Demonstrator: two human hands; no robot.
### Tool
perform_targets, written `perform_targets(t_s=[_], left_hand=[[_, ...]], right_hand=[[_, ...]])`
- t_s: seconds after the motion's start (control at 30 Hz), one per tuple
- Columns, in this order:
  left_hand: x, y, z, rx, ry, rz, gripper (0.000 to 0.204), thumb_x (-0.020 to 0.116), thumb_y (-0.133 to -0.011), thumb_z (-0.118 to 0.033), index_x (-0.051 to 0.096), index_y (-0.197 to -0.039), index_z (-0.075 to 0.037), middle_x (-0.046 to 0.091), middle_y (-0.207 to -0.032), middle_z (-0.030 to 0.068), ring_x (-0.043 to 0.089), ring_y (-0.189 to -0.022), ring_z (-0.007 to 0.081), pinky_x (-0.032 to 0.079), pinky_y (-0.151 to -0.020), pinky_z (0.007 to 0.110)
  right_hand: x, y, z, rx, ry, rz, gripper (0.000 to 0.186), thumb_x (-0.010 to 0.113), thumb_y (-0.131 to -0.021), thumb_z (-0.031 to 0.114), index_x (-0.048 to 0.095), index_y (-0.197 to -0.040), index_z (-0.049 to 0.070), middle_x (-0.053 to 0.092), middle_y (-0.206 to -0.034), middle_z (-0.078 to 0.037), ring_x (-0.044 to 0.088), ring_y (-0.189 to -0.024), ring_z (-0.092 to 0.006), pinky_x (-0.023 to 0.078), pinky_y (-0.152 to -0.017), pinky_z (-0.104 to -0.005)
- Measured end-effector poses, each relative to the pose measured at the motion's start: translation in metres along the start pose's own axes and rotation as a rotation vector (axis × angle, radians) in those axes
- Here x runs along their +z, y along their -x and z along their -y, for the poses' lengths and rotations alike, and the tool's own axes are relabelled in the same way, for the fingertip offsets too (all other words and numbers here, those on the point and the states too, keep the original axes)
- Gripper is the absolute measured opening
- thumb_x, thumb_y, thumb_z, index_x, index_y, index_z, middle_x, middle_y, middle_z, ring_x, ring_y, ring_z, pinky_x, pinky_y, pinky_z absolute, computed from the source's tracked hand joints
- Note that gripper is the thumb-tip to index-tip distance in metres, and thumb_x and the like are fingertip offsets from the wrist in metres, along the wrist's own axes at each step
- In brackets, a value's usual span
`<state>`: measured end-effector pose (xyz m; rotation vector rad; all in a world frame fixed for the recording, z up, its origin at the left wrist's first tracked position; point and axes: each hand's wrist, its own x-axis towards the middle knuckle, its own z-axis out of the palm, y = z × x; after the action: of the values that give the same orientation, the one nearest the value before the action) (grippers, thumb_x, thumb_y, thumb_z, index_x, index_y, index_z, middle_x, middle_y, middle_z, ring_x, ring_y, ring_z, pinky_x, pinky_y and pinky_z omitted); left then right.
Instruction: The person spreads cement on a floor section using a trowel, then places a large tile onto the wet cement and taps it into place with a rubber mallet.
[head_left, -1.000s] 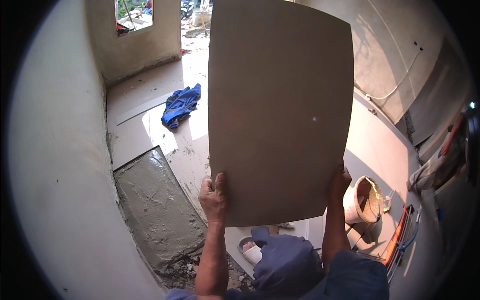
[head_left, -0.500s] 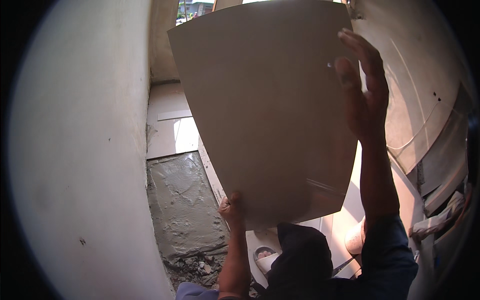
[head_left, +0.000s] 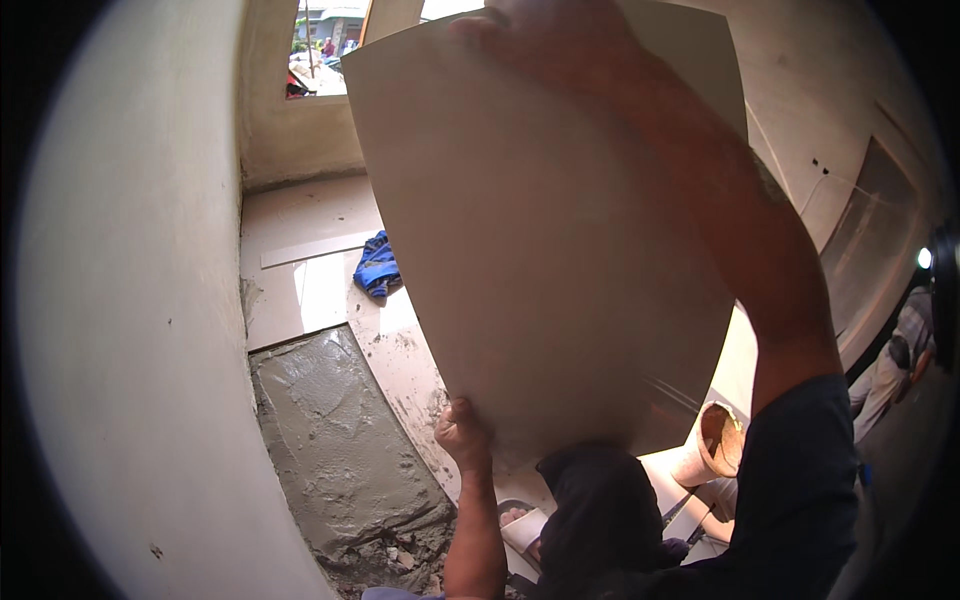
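Note:
I hold a large grey-beige rectangular tile [head_left: 545,250] upright and slightly tilted in front of me. My left hand [head_left: 465,433] is closed on its lower left edge. My right hand [head_left: 525,35] is up at the top edge, fingers over it and partly hidden, the forearm crossing the tile's face. Below left, a rectangle of wet grey mortar [head_left: 345,430] lies between the wall and the laid floor tiles [head_left: 300,215], with rubble at its near end. My dark-clad knee is under the tile, beside my sandalled foot [head_left: 520,520].
A plastered wall [head_left: 130,280] runs along my left. A blue cloth [head_left: 375,265] lies on the floor beyond the mortar. A stained bucket [head_left: 705,450] stands at lower right. Another person [head_left: 905,350] is at the far right. A window opening [head_left: 318,45] is at the back.
My right hand has left the tile's right side, opened on the way up, and now grips the top edge. The tile's top leans further left than a second ago.

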<state>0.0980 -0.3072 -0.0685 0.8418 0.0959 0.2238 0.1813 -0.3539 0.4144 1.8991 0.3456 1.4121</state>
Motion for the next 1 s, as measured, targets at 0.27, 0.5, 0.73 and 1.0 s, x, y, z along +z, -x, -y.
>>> perform_targets(t_s=[0.27, 0.5, 0.73, 1.0], left_hand=[[-0.012, 0.0, 0.003, 0.018, -0.019, 0.127, 0.058, 0.055, -0.095, -0.056, 0.064, -0.092, 0.001, 0.062, -0.083, 0.0011, 0.055, -0.075, 0.0098, 0.045, -0.066, 0.026], [-0.022, -0.002, 0.014, 0.006, -0.063, 0.155, 0.073, 0.046, -0.095, -0.064, 0.062, -0.112, 0.006, 0.066, -0.105, 0.0103, 0.062, -0.093, 0.018, 0.051, -0.081, 0.034], [-0.025, -0.004, 0.019, -0.097, 0.005, 0.126, 0.072, 0.044, -0.097, -0.06, 0.059, -0.117, 0.007, 0.065, -0.109, 0.0132, 0.063, -0.094, 0.0206, 0.053, -0.08, 0.035], [-0.025, 0.004, 0.031, -0.152, -0.02, -0.135, 0.058, 0.059, -0.093, -0.056, 0.052, -0.066, -0.005, 0.047, -0.062, -0.0069, 0.039, -0.057, 0.0036, 0.032, -0.049, 0.023]], right_hand=[[-0.064, 0.102, -0.124, 0.629, -0.641, -0.084, 0.051, 0.051, -0.097, 0.036, 0.058, -0.12, -0.009, 0.063, -0.119, -0.023, 0.059, -0.112, -0.0253, 0.046, -0.095, -0.0381], [-0.089, 0.236, -0.036, 0.861, -0.725, 0.182, 0.05, 0.053, -0.098, 0.04, 0.053, -0.136, 0.007, 0.058, -0.132, -0.016, 0.054, -0.123, -0.0266, 0.039, -0.106, -0.0366], [-0.188, 0.511, 0.055, 1.086, -0.648, 0.974, 0.071, 0.057, -0.096, 0.037, 0.027, -0.146, -0.004, 0.042, -0.143, -0.025, 0.044, -0.132, -0.0352, 0.035, -0.109, -0.0437], [-0.104, 0.55, 0.021, 1.278, -1.024, 0.529, 0.049, 0.048, -0.102, 0.044, 0.06, -0.112, -0.002, 0.065, -0.099, -0.006, 0.061, -0.092, -0.0128, 0.049, -0.079, -0.0254]])
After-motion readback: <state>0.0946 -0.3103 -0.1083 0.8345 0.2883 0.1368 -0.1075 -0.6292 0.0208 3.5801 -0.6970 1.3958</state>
